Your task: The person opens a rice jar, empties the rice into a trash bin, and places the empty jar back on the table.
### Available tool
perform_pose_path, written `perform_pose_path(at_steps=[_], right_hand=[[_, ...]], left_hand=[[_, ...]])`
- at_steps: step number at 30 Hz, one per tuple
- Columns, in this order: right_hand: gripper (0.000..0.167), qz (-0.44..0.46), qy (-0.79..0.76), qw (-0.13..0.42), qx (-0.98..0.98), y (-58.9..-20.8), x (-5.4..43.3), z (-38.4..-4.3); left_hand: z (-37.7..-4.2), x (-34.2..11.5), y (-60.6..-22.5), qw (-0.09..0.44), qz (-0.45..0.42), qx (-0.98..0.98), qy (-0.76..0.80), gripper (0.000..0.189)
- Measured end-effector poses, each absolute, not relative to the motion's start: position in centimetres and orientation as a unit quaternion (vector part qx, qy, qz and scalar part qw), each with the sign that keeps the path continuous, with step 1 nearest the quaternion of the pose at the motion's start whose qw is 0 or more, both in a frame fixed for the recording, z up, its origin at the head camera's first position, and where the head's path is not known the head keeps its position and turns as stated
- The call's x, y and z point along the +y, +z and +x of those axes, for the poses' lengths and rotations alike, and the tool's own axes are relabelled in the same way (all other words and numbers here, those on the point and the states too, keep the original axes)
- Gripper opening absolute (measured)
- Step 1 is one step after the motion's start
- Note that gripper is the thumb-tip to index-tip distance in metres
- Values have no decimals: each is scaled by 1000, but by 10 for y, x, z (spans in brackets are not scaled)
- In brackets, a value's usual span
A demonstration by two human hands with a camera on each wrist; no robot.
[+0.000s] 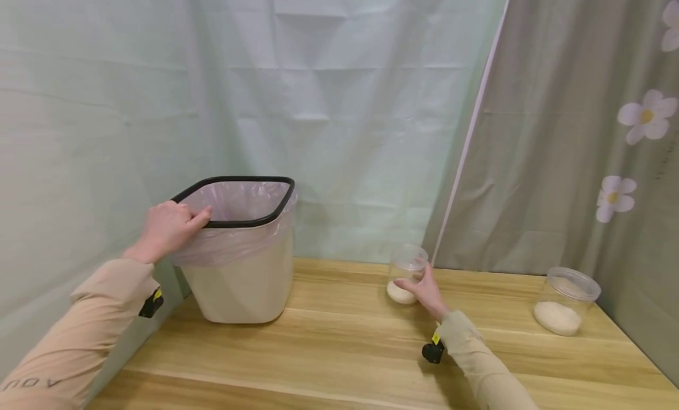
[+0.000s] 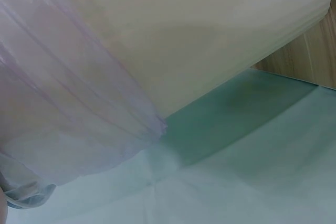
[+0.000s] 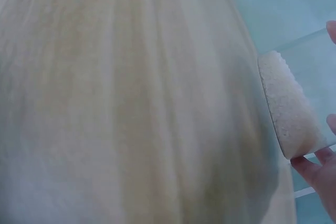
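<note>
A cream trash bin with a black rim stands at the left, lined with a pale purple bag folded over its outside. My left hand grips the near left corner of that rim, thumb lying along the top. In the left wrist view the bag and bin wall fill much of the picture; the hand is nearly out of it. Near the back of the table, my right hand holds a clear jar around its side. White grains fill its lower part.
Another clear jar with white grains stands toward the table's right edge. The wooden table meets a pale green curtain at the back and left, and a grey flowered curtain at the right.
</note>
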State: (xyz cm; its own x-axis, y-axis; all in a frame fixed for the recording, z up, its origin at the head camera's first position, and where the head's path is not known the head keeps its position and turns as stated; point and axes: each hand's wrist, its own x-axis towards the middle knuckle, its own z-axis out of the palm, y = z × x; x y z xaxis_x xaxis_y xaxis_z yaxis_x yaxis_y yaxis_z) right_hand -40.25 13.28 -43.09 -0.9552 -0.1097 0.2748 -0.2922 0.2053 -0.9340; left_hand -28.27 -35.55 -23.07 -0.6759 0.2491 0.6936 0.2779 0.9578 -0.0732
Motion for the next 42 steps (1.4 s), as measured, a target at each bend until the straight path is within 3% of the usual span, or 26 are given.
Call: perform_pose_path(at_steps=[15,23,42], right_hand=[[93,144,582,82,-796,-411,148,-397],[86,151,596,61,-786,-392,154,-391],[89,159,569,67,-804,-379,171,-389]], left_hand=[[-287,-354,-233,381,-145,-913,-12,51],[-289,-342,-232,354,-146,-924,-24,52],[-302,-315,-232,375,-162,-912,-34,54]])
